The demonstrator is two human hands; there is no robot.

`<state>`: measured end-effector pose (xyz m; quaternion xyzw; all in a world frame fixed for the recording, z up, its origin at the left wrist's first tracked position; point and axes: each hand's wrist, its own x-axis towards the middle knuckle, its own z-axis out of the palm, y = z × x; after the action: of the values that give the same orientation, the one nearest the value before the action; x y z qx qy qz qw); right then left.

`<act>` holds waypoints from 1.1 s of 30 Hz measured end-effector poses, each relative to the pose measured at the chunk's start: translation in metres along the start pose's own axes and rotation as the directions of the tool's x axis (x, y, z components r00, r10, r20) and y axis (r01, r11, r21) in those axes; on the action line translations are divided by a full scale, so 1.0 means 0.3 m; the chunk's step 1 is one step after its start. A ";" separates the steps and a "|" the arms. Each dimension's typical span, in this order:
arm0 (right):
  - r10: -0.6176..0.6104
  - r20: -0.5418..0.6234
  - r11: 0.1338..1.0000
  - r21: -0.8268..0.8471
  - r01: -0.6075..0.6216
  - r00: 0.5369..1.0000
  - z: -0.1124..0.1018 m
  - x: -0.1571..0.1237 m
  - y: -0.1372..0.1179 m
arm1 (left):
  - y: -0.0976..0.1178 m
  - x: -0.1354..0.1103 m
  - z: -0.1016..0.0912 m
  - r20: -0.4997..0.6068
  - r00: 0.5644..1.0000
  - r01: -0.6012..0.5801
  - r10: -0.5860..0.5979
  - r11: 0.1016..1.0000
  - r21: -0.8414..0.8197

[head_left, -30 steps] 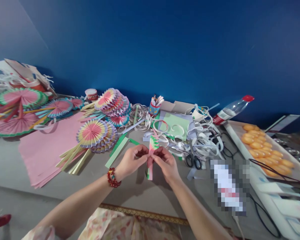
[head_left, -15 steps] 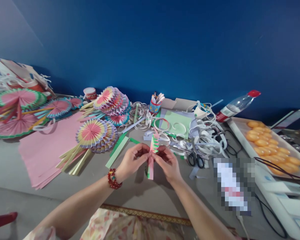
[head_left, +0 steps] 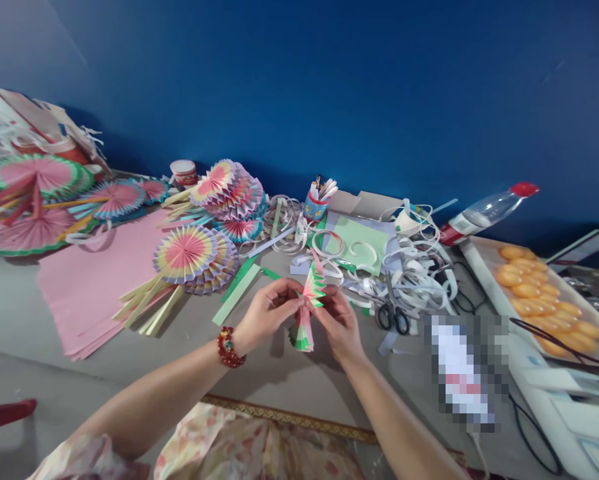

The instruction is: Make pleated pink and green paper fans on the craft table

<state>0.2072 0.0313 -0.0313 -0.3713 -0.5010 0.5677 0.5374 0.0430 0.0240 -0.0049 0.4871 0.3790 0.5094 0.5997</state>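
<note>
Between my two hands is a pleated paper fan (head_left: 313, 287) in pink, white and green, pinched at its middle. Its upper half spreads into zigzag folds, and the lower half flares out beneath. My left hand (head_left: 265, 313) grips it from the left, thumb and fingertips at the centre. From the right, my right hand (head_left: 340, 325) pinches the same spot. Behind the hands lie a light green paper strip (head_left: 236, 293) and a pair of black-handled scissors (head_left: 393, 317). Fingers partly hide the fan's middle.
Finished paper fans (head_left: 185, 257) and pink paper sheets (head_left: 86, 287) cover the left side. White paper strips (head_left: 414, 277), a pen cup (head_left: 316, 205) and green sheets (head_left: 362, 240) lie at the back. A plastic bottle (head_left: 489, 212) leans by a tray (head_left: 472, 257) of orange balls at right.
The pleated paper has opened wider at both ends, above and below the pinched middle. Both hands stay at its centre. The camera view has shifted slightly.
</note>
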 end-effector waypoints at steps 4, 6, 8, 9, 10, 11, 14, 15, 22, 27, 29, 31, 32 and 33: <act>0.053 -0.038 0.999 0.002 -0.053 0.998 0.005 -0.001 0.010 | 0.003 -0.002 0.000 -0.003 1.000 0.004 -0.004 1.000 -0.015; 0.071 -0.055 0.997 -0.002 -0.071 0.996 0.006 -0.001 0.013 | 0.004 -0.002 -0.001 -0.009 1.000 0.004 -0.004 1.000 -0.015; 0.086 -0.054 0.996 0.002 -0.086 0.995 0.007 0.001 0.012 | 0.005 -0.001 -0.002 -0.010 1.000 0.002 -0.002 1.000 -0.002; 0.094 -0.049 0.996 0.003 -0.094 0.994 0.007 0.003 0.012 | 0.004 0.000 -0.002 -0.010 1.000 0.002 -0.002 1.000 0.011; 0.100 -0.045 0.995 0.002 -0.100 0.994 0.007 0.004 0.010 | 0.004 0.000 -0.003 -0.010 1.000 0.001 -0.001 1.000 0.028; 0.103 -0.045 0.995 -0.003 -0.103 0.994 0.006 0.006 0.009 | 0.003 0.001 -0.004 -0.011 1.000 0.002 -0.002 0.999 0.046; 0.093 -0.041 0.995 -0.016 -0.094 0.995 0.002 0.011 0.008 | -0.001 0.003 -0.005 -0.014 1.000 0.000 0.001 0.996 0.085; 0.088 -0.035 0.996 -0.013 -0.088 0.996 0.000 0.012 0.008 | -0.002 0.003 -0.006 -0.014 1.000 -0.005 0.007 0.996 0.091; 0.071 -0.022 0.997 -0.008 -0.071 0.997 -0.004 0.012 0.012 | -0.019 0.007 -0.009 0.009 0.999 -0.048 0.048 0.998 0.026; 0.061 -0.023 0.998 -0.029 -0.061 0.998 -0.002 0.016 0.005 | -0.017 0.010 -0.010 0.022 1.000 -0.021 0.021 1.000 -0.003; 0.055 -0.022 0.998 -0.037 -0.056 0.998 -0.001 0.018 0.003 | -0.012 0.011 -0.009 0.018 1.000 -0.008 0.008 1.000 -0.001; 0.046 -0.018 0.998 -0.039 -0.047 0.999 0.000 0.019 0.000 | -0.009 0.012 -0.008 0.018 1.000 0.004 -0.003 1.000 -0.008; 0.040 -0.016 0.998 -0.040 -0.041 0.999 0.000 0.020 -0.001 | -0.008 0.013 -0.008 0.018 1.000 0.008 -0.008 1.000 -0.012; 0.035 -0.014 0.999 -0.041 -0.035 0.999 0.001 0.020 -0.003 | -0.009 0.013 -0.008 0.019 1.000 0.012 -0.012 1.000 -0.014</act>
<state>0.2063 0.0371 -0.0295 -0.3946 -0.5026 0.5642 0.5229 0.0422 0.0284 -0.0081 0.4854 0.3725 0.5038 0.6097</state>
